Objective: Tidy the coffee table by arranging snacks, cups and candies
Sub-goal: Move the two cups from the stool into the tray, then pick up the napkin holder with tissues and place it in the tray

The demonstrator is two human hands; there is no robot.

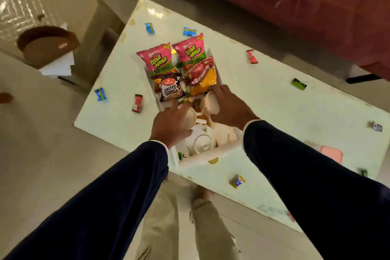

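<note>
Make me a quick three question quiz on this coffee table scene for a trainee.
1. True or false: each hand holds a cup.
2. Which packet lies nearest the left hand? A) salted peanuts B) aloo bhujia
3. Fill in: the teapot sits inside the white ____.

Key: 1 true: left cup, right hand on right cup. 2 A, salted peanuts. 3 tray.

Pink packets (157,60) "Tedhe Medhe" (50% free); pouch (169,91) probably "Salted Peanuts".

Dim, soft indoor light; wide-angle view bends at the edges.
Glare on the floor (14,17) far upper left; slight blur throughout.
</note>
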